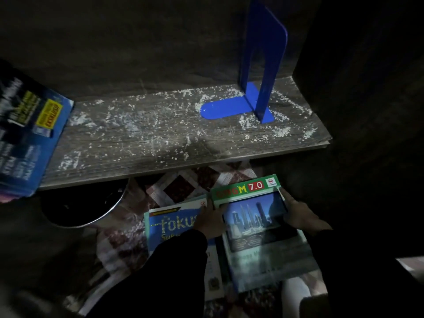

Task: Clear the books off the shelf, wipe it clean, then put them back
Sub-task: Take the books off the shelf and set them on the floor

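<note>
A: What state is the shelf in?
B: Grey wood, strewn with white dust, and the room is dim. A bookend stands upright near the right end, and a leaning book rests on the left end.
A: And the hands?
B: Lower down, the left hand and right hand grip the sides of a green book, seemingly above a Fokus book on a patterned rug.

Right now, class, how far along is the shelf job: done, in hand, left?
Done: the shelf is nearly cleared; the Fokus book lies on the floor. In hand: the left hand and right hand grip the green book by it. Left: the leaning book at the shelf's left end, the bookend, wiping the white dust, then reshelving.
</note>
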The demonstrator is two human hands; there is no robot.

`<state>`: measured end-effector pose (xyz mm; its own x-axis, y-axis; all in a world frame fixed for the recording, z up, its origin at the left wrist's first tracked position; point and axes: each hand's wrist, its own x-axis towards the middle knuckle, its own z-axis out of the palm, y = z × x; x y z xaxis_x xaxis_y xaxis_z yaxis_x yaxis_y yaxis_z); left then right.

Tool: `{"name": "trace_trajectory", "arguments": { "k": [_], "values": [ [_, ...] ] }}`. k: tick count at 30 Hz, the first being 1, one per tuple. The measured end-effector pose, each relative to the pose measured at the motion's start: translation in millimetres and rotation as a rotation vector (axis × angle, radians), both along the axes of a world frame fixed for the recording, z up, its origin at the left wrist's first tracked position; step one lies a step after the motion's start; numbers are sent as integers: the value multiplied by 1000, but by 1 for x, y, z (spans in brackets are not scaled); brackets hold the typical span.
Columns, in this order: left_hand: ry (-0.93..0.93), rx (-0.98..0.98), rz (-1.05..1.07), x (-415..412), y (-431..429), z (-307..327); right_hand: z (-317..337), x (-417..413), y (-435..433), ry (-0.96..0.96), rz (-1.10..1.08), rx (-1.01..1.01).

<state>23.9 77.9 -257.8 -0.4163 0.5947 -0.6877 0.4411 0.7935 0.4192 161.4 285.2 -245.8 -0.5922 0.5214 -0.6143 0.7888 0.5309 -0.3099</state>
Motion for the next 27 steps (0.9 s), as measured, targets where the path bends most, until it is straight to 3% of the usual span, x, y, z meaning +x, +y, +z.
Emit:
{"name": "trace_trajectory", "arguments": {
  "k": [5, 10, 13, 15, 18, 21, 23, 27],
  "values": [
    [-102, 88, 91, -4, -30, 44, 58, -14, -6, -27, 163, 30],
    [1, 199, 81, -18, -98, 112, 129, -46, -63, -52, 449, -173],
    [196, 317, 117, -27, -151, 157, 153, -83, -115, -14, 648, -197],
    [311, 447, 252, -40, -183, 186, 180, -112, -161, 90, 702, -299],
    [583, 610, 474, -63, -222, 240, 227, -155, -236, 375, 667, -362],
    [983, 749, 605, -79, -251, 297, 258, -193, -294, 696, 601, -384],
    [1192, 761, 711, -87, -268, 327, 280, -211, -323, 802, 578, -367],
    [1208, 660, 900, -99, -287, 362, 307, -233, -360, 846, 596, -310]
  ]
}}
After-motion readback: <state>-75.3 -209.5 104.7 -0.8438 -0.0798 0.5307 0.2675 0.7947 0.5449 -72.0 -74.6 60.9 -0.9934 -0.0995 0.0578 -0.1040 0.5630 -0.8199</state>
